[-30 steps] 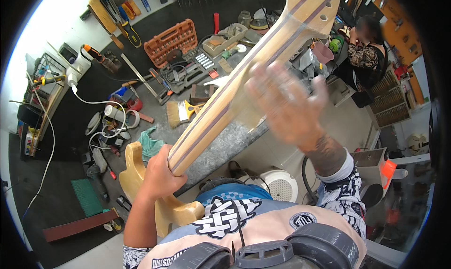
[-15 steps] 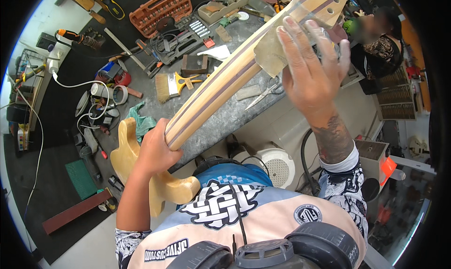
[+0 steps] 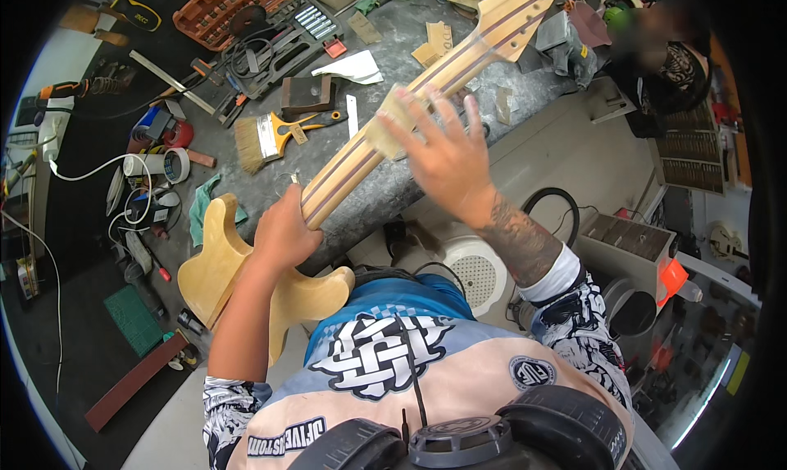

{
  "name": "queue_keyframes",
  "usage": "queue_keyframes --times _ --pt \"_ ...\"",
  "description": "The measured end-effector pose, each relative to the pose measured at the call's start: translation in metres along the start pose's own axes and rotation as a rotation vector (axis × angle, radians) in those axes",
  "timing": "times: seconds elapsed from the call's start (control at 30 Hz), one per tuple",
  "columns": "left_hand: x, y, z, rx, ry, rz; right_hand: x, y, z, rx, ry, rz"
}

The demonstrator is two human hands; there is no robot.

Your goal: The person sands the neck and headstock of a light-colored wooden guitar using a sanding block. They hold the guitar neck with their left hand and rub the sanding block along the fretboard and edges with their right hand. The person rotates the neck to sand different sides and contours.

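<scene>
An unfinished guitar (image 3: 340, 175) of pale wood with dark stripes lies slanted across my front, its back facing up. Its horned body (image 3: 206, 265) is at lower left and its headstock (image 3: 525, 15), with peg holes, at upper right. My left hand (image 3: 284, 230) is closed round the neck near the body. My right hand (image 3: 449, 158) presses a worn beige sheet of sandpaper (image 3: 385, 130) over the middle of the neck. The right fingers are long and slightly spread along the sheet; the thumb is hidden.
Behind the neck, the grey bench (image 3: 361, 199) bears a wide paintbrush (image 3: 261, 142), a dark block (image 3: 307, 94), a tool case (image 3: 238, 11) and a green cloth (image 3: 205, 207). A white round stool (image 3: 475, 273) stands below the bench edge. Another person (image 3: 668, 68) is at far right.
My right hand and the sandpaper have slid down the neck, from near the headstock toward my left hand. The headstock now shows fully; my left hand keeps its grip.
</scene>
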State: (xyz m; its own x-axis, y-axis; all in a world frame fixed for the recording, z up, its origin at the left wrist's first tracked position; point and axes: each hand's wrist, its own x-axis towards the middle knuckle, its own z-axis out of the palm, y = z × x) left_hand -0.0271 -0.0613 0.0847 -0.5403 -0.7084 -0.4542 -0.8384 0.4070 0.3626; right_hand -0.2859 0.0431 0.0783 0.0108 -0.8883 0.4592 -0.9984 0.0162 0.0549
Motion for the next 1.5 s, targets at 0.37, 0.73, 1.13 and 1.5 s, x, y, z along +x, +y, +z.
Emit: queue_keyframes --times 0.37,0.73,1.13,1.5 --pt "0.036 0.007 0.041 0.102 -0.164 -0.046 -0.034 0.014 0.061 0.178 -0.154 0.101" --pt "0.063 0.022 0.048 0.086 -0.109 -0.012 -0.025 0.041 0.073 0.149 -0.14 0.097" --pt "0.063 0.02 0.055 0.113 -0.023 0.012 -0.024 0.074 0.072 0.161 -0.206 -0.106" --pt "0.027 0.006 0.064 0.251 0.179 0.124 -0.023 0.072 0.098 0.223 -0.05 -0.07"
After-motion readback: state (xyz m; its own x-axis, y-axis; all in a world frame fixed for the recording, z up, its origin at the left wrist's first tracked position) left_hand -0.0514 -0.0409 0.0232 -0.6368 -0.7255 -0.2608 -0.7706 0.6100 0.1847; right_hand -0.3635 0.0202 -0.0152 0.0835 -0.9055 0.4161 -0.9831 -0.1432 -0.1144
